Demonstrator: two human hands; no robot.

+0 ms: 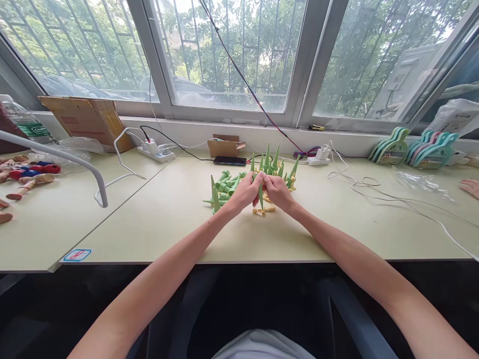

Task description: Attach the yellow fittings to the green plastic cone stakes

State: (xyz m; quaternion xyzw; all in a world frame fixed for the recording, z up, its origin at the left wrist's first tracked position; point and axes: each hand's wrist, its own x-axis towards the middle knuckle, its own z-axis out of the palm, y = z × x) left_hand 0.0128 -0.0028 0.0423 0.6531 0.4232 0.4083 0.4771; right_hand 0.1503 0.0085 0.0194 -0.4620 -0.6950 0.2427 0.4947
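My left hand (pixel 247 190) is closed around a green plastic cone (pixel 261 197), whose narrow end points down. Fingers of my right hand (pixel 277 190) are pinched together at the cone's upper end, touching my left fingertips; what they grip there is hidden. Just left of my hands lies a pile of loose green cones (pixel 223 186), a few standing on end. Behind and to the right, several green cones (pixel 293 174) stand upright with small yellow pieces at their bases. Small yellow pegs (pixel 263 212) lie on the table below my hands.
A phone (pixel 229 160) and small cardboard box (pixel 225 146) sit behind the pile. Power strips (pixel 157 152) and white cables (pixel 370 182) cross the table. Green hangers (pixel 391 146) stand right, near another person's hand (pixel 470 187). Wooden toys (pixel 32 183) and a lamp arm (pixel 100 192) are left.
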